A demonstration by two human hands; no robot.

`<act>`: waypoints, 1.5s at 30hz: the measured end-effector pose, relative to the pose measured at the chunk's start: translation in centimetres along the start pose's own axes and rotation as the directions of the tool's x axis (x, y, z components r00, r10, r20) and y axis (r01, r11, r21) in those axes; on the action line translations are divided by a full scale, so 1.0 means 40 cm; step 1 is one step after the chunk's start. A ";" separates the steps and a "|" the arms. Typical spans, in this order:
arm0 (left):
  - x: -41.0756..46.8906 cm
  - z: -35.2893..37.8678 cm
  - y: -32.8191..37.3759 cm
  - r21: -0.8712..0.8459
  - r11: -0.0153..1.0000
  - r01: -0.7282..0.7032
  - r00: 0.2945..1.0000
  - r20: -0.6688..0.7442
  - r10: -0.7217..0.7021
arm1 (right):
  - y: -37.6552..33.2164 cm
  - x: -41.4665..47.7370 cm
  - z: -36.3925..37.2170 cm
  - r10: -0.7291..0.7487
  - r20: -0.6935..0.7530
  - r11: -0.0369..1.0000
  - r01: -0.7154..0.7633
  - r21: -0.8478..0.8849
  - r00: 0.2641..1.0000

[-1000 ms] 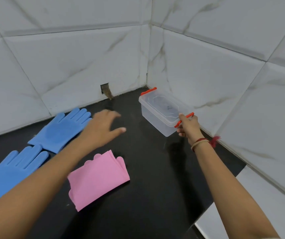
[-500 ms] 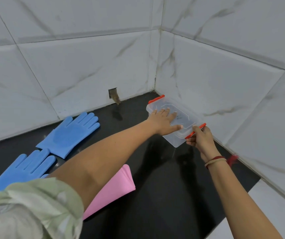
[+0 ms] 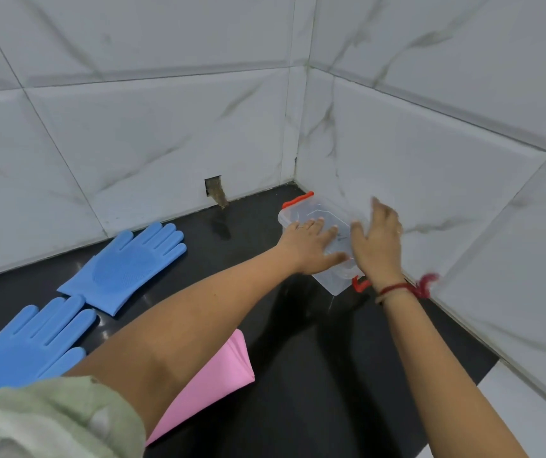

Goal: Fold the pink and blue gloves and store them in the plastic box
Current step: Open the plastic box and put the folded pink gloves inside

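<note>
Partly hidden: pink glove (image 3: 222, 375), folded flat, most of its surface covered by the left forearm; only a smooth triangular end visible, lying toward the near middle of the desk (image 3: 314, 375). Near blue glove (image 3: 30, 345) cut off by the left frame edge and by a pale green sleeve (image 3: 50, 421). Right hand (image 3: 377, 246) motion-blurred, outline soft; fingers spread and extended, nothing gripped, raised above the near end of the plastic box (image 3: 334, 279); contact with the lid not determinable. Red thread bracelet (image 3: 397, 288) at the right wrist, its loose end smeared.

Plastic box: clear, rectangular, rounded corners, translucent lid in place, red clips at both short ends; far clip (image 3: 298, 200) flat, near clip (image 3: 360, 284) hanging outward. Located in the far right corner of the desk, close against the right wall. Contents not discernible through the lid and hands.

Left hand (image 3: 311, 246): open, palm down, fingers splayed, pressed flat on the box lid.

Far blue glove (image 3: 126, 266): unfolded, palm up, matte rubbery surface with a patch of fine bristles on the palm; flat near the desk's far left edge, just beside the near blue glove. Both well apart from the box.

Desk: glossy black, reflective. Walls: white marble-veined tiles, small rough hole (image 3: 215, 190) at the base of the back wall.
</note>
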State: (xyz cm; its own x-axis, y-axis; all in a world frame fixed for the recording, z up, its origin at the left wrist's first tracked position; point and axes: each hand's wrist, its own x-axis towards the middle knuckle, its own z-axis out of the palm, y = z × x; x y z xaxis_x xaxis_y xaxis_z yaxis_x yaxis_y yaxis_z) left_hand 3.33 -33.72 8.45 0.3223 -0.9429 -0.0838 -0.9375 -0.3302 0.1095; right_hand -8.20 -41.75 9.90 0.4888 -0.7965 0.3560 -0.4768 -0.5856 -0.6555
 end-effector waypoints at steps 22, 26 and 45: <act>0.102 -0.043 -0.162 -0.580 0.741 0.338 0.852 -0.147 -0.503 | -0.008 0.104 0.161 -0.110 0.352 0.961 0.190 -0.202 0.930; 0.117 -0.046 -0.215 -0.838 0.448 0.312 0.839 0.022 -0.543 | 0.002 0.107 0.173 -0.083 0.358 0.954 0.178 -0.242 0.930; 0.147 0.060 -0.245 -0.779 -0.475 0.410 0.677 0.609 -0.413 | -0.061 0.126 0.168 -0.290 0.365 0.761 0.445 -0.472 0.885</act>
State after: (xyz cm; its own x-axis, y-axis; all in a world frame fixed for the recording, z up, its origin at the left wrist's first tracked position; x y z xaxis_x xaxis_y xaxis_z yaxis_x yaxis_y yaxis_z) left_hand 14.09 -35.95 4.52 0.5257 -0.4761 -0.7050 0.6793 -0.2639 0.6847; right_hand 0.34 -43.34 8.81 0.8375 -0.4795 0.2622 -0.4904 -0.8711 -0.0267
